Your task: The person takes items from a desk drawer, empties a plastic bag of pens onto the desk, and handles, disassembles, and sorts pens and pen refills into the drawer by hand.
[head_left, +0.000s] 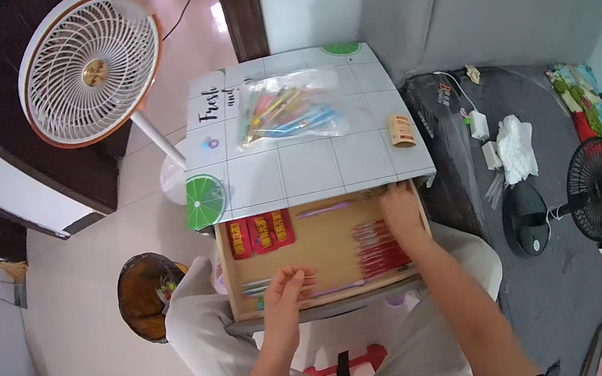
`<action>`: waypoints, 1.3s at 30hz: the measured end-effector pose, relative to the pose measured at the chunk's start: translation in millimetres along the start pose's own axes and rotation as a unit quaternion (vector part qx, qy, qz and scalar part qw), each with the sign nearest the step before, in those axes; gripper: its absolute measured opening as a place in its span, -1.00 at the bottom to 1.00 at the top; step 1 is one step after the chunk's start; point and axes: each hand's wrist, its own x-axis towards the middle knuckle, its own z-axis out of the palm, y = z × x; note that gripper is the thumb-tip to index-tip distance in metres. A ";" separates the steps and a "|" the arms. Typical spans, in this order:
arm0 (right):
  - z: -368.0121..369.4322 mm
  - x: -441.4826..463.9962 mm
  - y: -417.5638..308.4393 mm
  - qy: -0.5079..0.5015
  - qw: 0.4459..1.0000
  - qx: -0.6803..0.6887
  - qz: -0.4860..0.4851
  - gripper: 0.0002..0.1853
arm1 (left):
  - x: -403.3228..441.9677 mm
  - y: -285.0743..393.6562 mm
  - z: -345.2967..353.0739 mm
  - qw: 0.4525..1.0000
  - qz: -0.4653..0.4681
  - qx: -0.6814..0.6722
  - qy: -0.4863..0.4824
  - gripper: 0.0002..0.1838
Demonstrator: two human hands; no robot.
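Pulled-out drawer (327,246), right hand (401,212), fingers partly hidden, left hand (285,287), fingers curled, both grips unclear

Soft, even indoor light, moderately bright; small white glare on the far floor (202,36), faint shadow on the wall (327,14). Fisheye curve, black corners. Fine detail inside the drawer (332,251) soft.

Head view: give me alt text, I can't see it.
In an open drawer, a person's right hand reaches into the far right corner, near slim red items, while the left hand hovers near the front. A clear bag of slim colorful items lies on the tabletop.
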 end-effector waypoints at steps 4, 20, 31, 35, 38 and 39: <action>26.4 5.0 -1.6 0.041 0.998 -0.027 -0.040 -0.65 | -2.0 11.3 -20.5 0.998 0.059 0.032 0.021 -0.83; -39.6 -49.4 19.0 0.080 0.979 0.185 -0.008 -0.83 | 124.1 89.7 -87.6 0.719 0.333 0.560 0.244 -0.55; 8.7 -7.4 30.2 0.212 0.950 0.222 -0.053 -0.89 | 150.8 113.4 -87.8 0.730 0.174 0.627 0.212 -0.41; 10.0 2.4 17.2 0.047 0.979 0.196 -0.014 -0.83 | 145.3 115.2 -83.2 0.766 0.151 0.593 0.197 -0.45; 19.5 3.5 16.2 0.081 0.983 0.167 -0.010 -0.86 | 143.8 113.0 -82.4 0.796 0.152 0.553 0.194 -0.46; 20.2 4.3 16.6 0.083 0.984 0.159 -0.003 -0.88 | 143.8 111.3 -82.5 0.789 0.165 0.554 0.205 -0.46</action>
